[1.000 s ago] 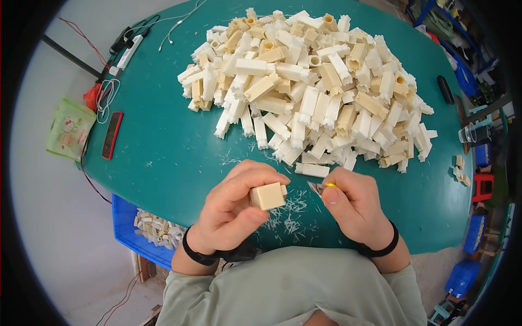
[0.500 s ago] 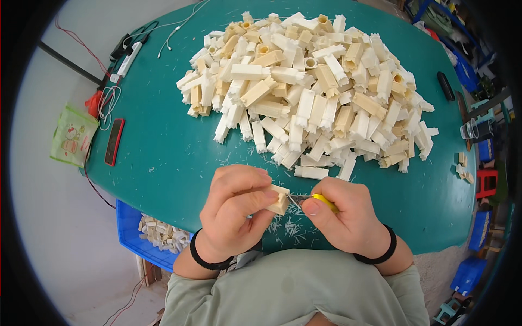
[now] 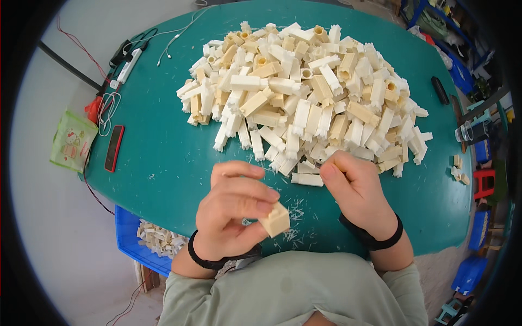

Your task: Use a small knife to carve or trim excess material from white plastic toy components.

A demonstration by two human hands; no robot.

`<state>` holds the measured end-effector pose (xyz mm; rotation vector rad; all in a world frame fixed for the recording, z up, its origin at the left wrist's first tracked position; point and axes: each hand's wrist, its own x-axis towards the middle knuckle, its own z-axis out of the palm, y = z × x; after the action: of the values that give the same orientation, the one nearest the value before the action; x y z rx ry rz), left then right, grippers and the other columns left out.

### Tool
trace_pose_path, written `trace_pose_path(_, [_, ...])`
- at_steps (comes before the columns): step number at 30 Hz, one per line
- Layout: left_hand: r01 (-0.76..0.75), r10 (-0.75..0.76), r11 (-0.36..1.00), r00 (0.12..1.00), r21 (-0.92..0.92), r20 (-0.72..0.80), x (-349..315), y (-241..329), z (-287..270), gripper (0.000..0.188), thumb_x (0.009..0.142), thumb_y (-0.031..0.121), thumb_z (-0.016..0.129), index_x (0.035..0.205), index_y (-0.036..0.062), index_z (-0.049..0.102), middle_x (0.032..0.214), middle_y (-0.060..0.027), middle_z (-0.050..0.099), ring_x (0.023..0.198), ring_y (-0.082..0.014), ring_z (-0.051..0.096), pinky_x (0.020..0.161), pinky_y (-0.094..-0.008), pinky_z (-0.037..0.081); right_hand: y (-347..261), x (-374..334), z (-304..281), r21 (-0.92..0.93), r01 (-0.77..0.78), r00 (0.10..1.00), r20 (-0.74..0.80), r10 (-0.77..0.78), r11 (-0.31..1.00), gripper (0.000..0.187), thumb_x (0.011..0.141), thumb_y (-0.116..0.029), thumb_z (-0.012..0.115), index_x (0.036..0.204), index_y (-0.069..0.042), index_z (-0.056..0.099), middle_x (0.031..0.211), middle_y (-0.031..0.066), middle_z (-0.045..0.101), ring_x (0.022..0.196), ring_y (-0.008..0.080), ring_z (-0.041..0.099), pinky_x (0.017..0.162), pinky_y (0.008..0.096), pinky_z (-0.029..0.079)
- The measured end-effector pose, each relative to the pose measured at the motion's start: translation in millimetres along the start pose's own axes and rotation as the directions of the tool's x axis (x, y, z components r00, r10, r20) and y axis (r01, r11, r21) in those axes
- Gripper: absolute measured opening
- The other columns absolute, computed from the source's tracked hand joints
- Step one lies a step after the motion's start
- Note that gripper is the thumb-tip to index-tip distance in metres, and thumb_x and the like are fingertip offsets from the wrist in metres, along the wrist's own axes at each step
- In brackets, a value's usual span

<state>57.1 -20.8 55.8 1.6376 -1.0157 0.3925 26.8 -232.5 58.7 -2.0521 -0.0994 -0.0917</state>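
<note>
Head view: left hand point(image 3: 231, 217) grips a cream plastic block point(image 3: 275, 220), fingers point(image 3: 255, 205) closed around its upper faces, held just above the near edge of the teal bench point(image 3: 163, 157). Right hand point(image 3: 353, 187) reaches to the near rim of the pile of blocks point(image 3: 310, 92), fingers curled; can't tell if they hold anything. Block looks light, rigid, smooth-sided, likely slippery; best pinched across opposite flat faces. Blue crate point(image 3: 130, 244) below the bench, white shavings point(image 3: 293, 209) nearby.
</note>
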Motion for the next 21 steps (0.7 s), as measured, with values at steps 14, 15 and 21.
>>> trace_pose_path(14, [0.436,-0.705,0.31,0.702,-0.845,0.104,8.6,-3.0,28.3,0.02,0.081,0.001,0.061,0.092,0.0037,0.045,0.092,-0.0066,0.052,0.089,-0.0155,0.056,0.075,-0.0313,0.053,3.5,-4.4,8.2,0.401,0.078,0.996,0.001,-0.086,0.913,0.031,0.073,-0.008,0.071,0.096,-0.004,0.052,0.073,-0.0019,0.051,0.062,0.0022,0.045,0.056,0.0162,0.037])
trace_pose_path(15, [0.464,-0.677,0.289,0.717,-0.837,0.164,7.3,-3.7,27.6,0.02,0.081,0.0,0.061,0.092,0.0039,0.045,0.092,-0.007,0.052,0.089,-0.0159,0.057,0.075,-0.0309,0.052,1.8,-4.4,9.4,0.4,0.074,0.997,0.002,-0.081,0.914,0.031,0.073,-0.008,0.071,0.096,-0.004,0.052,0.073,-0.0019,0.051,0.062,0.0022,0.045,0.056,0.0162,0.037])
trace_pose_path(21, [0.634,-0.62,0.455,0.73,-0.625,0.289,-3.9,0.9,11.8,0.021,0.08,0.003,0.063,0.097,0.0031,0.05,0.096,-0.0054,0.053,0.094,-0.0148,0.054,0.084,-0.0281,0.044,-5.1,0.7,17.6,0.483,0.171,0.977,0.027,-0.21,0.859,0.019,0.078,-0.01,0.067,0.092,-0.002,0.056,0.074,0.0022,0.057,0.063,0.0058,0.049,0.057,0.0178,0.039])
